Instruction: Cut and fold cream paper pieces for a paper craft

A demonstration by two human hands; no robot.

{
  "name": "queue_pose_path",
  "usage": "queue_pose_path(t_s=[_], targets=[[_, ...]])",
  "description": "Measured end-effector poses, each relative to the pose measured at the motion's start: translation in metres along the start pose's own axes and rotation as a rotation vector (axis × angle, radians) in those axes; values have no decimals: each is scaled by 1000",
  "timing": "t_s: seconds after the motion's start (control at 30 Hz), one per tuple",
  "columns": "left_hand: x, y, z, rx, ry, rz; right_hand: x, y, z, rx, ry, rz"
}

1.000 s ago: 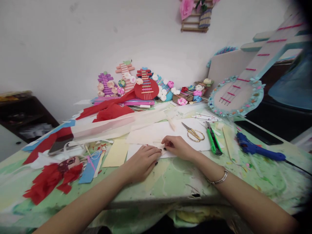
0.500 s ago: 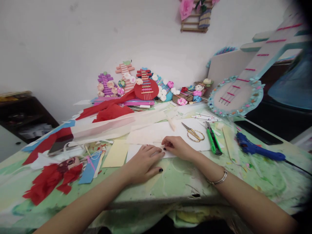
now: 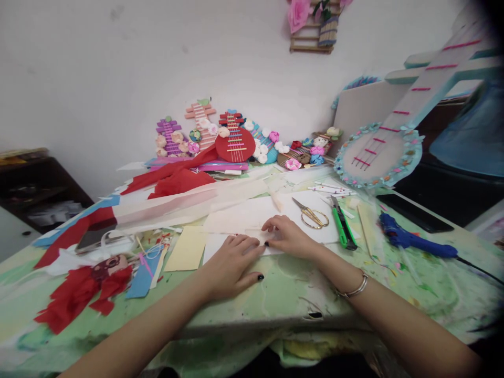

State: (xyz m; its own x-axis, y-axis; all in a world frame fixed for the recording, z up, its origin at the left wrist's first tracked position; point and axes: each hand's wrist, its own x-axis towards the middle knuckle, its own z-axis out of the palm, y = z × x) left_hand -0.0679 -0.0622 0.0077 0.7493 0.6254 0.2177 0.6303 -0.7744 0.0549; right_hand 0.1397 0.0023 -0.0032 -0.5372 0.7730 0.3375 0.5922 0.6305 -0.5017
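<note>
My left hand (image 3: 233, 265) lies palm down at the front edge of the white sheet (image 3: 311, 202), fingers stretched flat and thumb apart. Just right of it, my right hand (image 3: 289, 237) has bent fingers and thumb closing on the end of a thin cream paper strip (image 3: 230, 226) that lies across the sheet. The fingers partly hide that end. Gold-handled scissors (image 3: 314, 216) rest on the sheet beyond my right hand, with a green utility knife (image 3: 343, 226) beside them. A pale yellow paper piece (image 3: 186, 249) is left of my left hand.
A blue glue gun (image 3: 417, 239) and black phone (image 3: 415, 212) lie at right, below a large pale-blue paper lute (image 3: 378, 155). At left are a doll (image 3: 112, 268) in red crepe paper and a blue strip (image 3: 145, 275). Several small craft lutes, including a red one (image 3: 235, 144), line the wall.
My right fingers have shifted very slightly at the cream paper strip. My left hand stays nearly where it was. The whole view has moved a little.
</note>
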Motion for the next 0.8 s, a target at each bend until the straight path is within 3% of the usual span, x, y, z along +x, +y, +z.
queue_pose_path(t_s=[0.27, 0.5, 0.8], targets=[[0, 0, -1, -27, 2, -5, 4, 9, -5, 6, 54, 220], [3, 4, 0, -36, 21, -42, 3, 5, 1, 40, 14, 179], [0, 5, -1, -105, 47, -63, 5, 5, 2, 60, 42, 254]])
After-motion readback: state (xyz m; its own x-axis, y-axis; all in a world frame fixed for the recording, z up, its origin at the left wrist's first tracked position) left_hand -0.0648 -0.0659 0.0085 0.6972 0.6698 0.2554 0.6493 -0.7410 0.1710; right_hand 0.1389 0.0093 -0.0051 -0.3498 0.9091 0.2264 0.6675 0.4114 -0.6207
